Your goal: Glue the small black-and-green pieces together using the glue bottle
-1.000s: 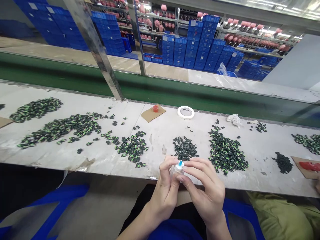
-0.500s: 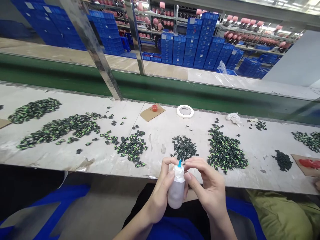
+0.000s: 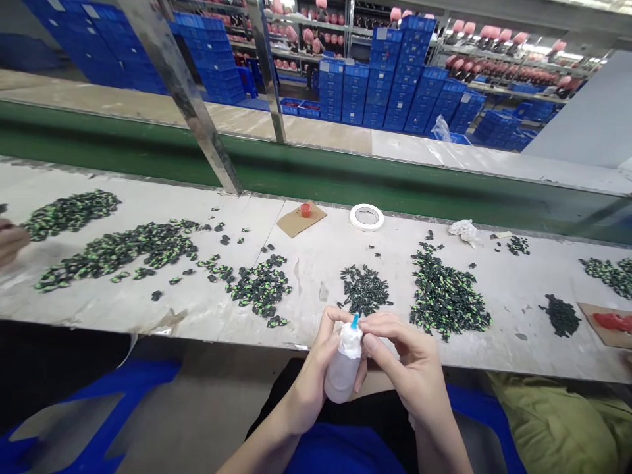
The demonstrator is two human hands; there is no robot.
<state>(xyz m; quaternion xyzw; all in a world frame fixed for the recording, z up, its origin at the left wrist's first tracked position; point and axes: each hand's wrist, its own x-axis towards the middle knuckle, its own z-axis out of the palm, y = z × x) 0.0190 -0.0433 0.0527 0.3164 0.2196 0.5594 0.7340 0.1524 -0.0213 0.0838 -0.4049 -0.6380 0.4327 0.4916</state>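
A small white squeeze bottle (image 3: 342,372) with a blue nozzle tip stands upright over my lap, just below the workbench's front edge (image 3: 148,329). My left hand (image 3: 316,375) is wrapped round the bottle's body. My right hand (image 3: 409,368) pinches at the bottle's neck, thumb and forefinger closed right below the blue tip. Directly beyond my hands lies a small pile of dark parts (image 3: 364,289), and a bigger pile of black-and-green parts (image 3: 447,296) lies to its right.
More black-and-green piles (image 3: 118,250) spread along the bench to the left. A cardboard scrap with a red cap (image 3: 306,210) and a tape roll (image 3: 367,217) lie at the back. Another person's hand (image 3: 10,240) shows at the left edge. A green conveyor (image 3: 345,178) runs behind.
The bottle has been raised upright from a tilted, foreshortened pose, so its body now shows. Both hands kept hold of it. A person's hand has appeared at the far left.
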